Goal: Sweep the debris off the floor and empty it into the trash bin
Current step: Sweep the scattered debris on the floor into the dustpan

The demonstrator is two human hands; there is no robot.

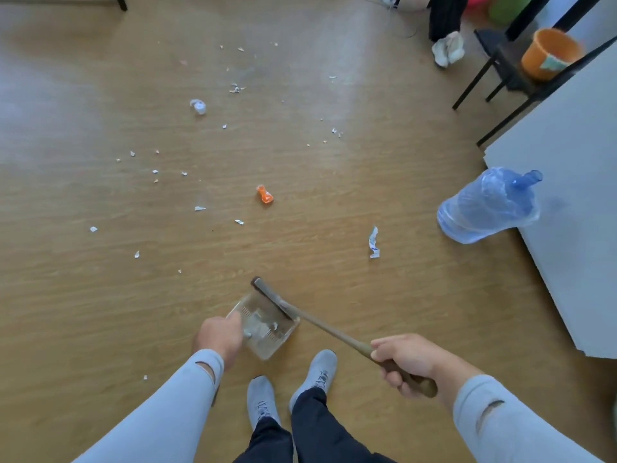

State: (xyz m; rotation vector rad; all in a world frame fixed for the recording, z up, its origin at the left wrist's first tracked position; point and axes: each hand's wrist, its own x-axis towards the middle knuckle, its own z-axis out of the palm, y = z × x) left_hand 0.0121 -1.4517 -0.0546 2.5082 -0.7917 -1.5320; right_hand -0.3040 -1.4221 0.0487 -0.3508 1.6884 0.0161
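My left hand (220, 337) grips the upright handle of a clear plastic dustpan (263, 325) that sits on the wooden floor just ahead of my feet. A few white scraps lie in the pan. My right hand (405, 360) is closed around the brown handle of a short broom (337, 334), whose dark head (270, 295) rests at the dustpan's far edge. Debris is scattered over the floor ahead: an orange wrapper (264, 194), a crumpled white paper (374, 242), a white bottle cap piece (198, 106) and several small white scraps (199, 208).
A large blue water jug (489, 205) lies on its side at the right, against a grey board (574, 195). An orange bucket (549, 53) sits on a black stand at the far right. A crumpled cloth (448, 48) lies near dark furniture legs.
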